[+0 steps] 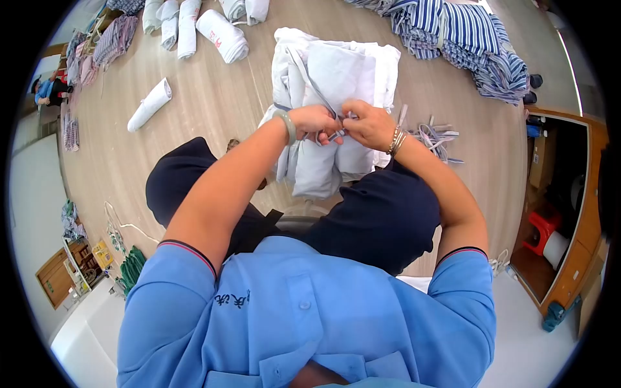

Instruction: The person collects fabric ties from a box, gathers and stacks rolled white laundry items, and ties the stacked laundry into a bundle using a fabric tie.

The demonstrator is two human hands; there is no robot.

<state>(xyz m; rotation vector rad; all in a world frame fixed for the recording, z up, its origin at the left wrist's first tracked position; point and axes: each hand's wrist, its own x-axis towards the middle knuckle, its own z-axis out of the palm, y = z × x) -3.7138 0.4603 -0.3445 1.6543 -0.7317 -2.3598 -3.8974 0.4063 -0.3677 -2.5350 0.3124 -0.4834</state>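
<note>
A bundle of folded white cloths (339, 68) lies between my knees, with a grey cloth strip (309, 79) running around it. My left hand (313, 123), a pale bangle at its wrist, is closed on the strip over the middle of the bundle. Right beside it, my right hand (369, 125) pinches the same strip between thumb and fingers. The strip crosses between the two hands, where fingers partly hide it; whether there is a knot I cannot tell. To the right of the bundle lies a small heap of loose cloth strips (438, 138).
Several rolled white cloths (223, 35) lie at the far left, and one roll (150, 105) lies nearer. Blue-striped folded garments (475, 39) are stacked at the far right. An open wooden cabinet (579, 213) holds a red stool (542, 233). Another person (45, 92) is at the left edge.
</note>
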